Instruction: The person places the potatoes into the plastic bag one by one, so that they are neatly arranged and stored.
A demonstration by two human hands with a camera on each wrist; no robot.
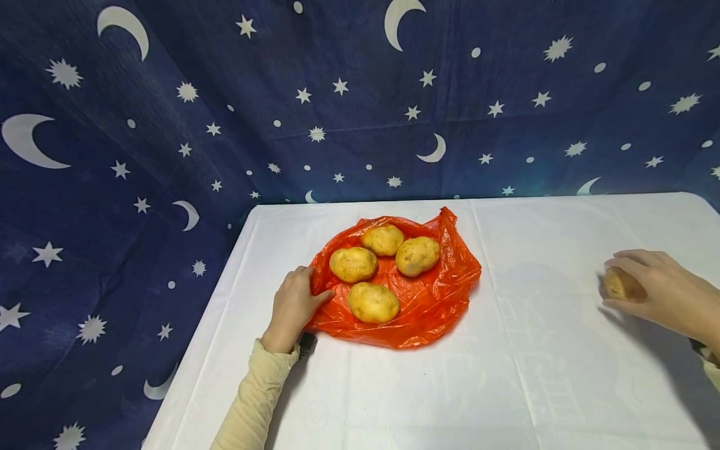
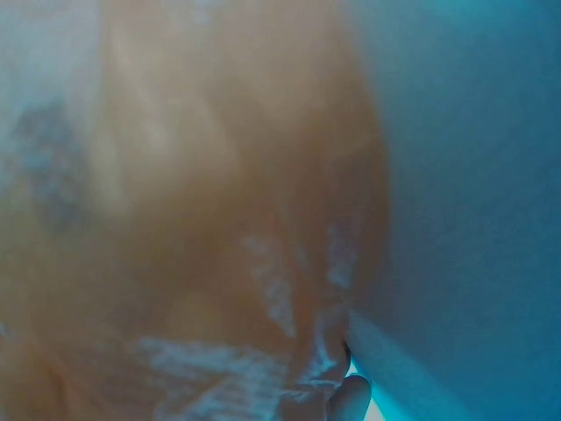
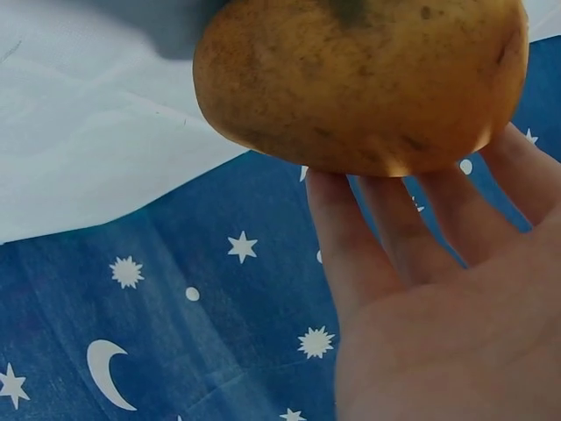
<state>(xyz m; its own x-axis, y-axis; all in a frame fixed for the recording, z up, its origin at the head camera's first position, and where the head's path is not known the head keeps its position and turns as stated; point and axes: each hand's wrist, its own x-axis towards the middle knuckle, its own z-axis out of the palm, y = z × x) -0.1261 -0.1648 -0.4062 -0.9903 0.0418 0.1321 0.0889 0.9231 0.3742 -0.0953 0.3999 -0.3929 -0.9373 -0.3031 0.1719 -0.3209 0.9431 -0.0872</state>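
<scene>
A red plastic bag (image 1: 424, 328) lies spread with its mouth facing up, and several yellow potatoes (image 1: 374, 303) sit inside it. At the bag's left rim, my left hand (image 1: 295, 306) grips the plastic, thumb on the inner side and fingers on the outer side. Far to the right, my right hand (image 1: 658, 290) holds another potato (image 1: 615, 284) just over the table. The right wrist view shows this potato (image 3: 359, 88) with the fingers against its side; the thumb is out of sight there. Blurred reddish-brown plastic (image 2: 237, 175) fills much of the left wrist view.
A white cloth covers the table (image 1: 427, 400), which stretches between the bag and my right hand. Behind and to the left hangs a dark blue curtain (image 1: 360, 150) with white moons and stars.
</scene>
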